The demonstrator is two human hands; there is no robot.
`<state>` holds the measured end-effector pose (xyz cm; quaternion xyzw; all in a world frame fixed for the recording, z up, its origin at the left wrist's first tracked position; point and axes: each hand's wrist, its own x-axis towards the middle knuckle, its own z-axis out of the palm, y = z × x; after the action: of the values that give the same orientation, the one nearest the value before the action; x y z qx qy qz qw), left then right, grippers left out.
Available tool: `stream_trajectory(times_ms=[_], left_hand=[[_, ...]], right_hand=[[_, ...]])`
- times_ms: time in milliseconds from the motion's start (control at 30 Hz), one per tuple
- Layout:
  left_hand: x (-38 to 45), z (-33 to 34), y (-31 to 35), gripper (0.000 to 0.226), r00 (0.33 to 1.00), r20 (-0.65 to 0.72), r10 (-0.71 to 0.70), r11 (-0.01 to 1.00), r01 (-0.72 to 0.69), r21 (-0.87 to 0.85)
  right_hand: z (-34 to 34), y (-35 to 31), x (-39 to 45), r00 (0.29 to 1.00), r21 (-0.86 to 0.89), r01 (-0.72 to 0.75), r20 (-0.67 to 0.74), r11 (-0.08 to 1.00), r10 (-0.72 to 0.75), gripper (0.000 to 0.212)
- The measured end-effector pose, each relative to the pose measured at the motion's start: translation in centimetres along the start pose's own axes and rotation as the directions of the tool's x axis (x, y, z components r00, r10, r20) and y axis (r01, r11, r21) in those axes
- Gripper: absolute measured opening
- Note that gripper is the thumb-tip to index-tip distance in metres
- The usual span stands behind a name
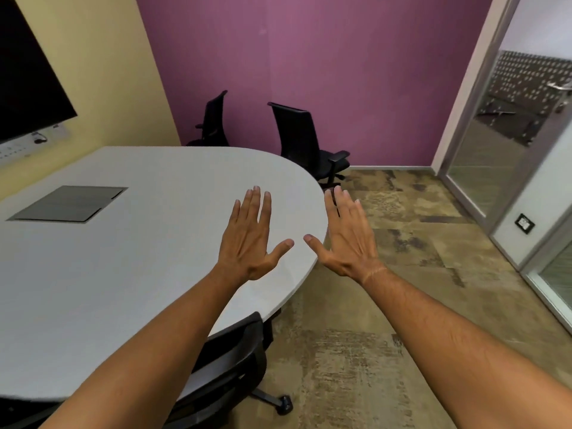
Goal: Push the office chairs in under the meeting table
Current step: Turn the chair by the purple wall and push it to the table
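Note:
The grey meeting table (139, 258) with a rounded end fills the left of the view. My left hand (252, 235) and my right hand (346, 235) are stretched out in front of me, fingers spread, palms down, holding nothing. A black office chair (235, 366) stands just below my arms, its back against the table's near edge. At the far end a second black chair (305, 140) stands turned away from the table, seat out over the carpet. A third chair (213, 122) sits behind the table's far edge, near the purple wall.
A dark screen (28, 72) hangs on the yellow wall at left. A grey cable hatch (68, 203) is set into the tabletop. Patterned brown carpet (402, 274) spreads to the right. A glass door and partition (507, 134) close the right side.

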<state>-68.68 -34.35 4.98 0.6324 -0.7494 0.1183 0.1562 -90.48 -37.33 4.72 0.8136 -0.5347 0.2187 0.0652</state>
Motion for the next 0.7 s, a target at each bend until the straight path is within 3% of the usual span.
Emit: stream_trajectory(times_ms=[367, 700], left_hand=[[15.8, 4.9, 7.4, 0.098, 0.998, -0.056, 0.018, 0.999, -0.021, -0.041], [29.4, 10.6, 9.4, 0.098, 0.996, -0.077, 0.054, 0.998, -0.056, -0.022]], right_hand=[[0.0, 15.9, 8.9, 0.999, -0.023, -0.024, -0.031, 0.999, 0.024, 0.098], [3.8, 24.6, 17.9, 0.998, -0.036, -0.042, -0.044, 0.998, 0.041, 0.096]])
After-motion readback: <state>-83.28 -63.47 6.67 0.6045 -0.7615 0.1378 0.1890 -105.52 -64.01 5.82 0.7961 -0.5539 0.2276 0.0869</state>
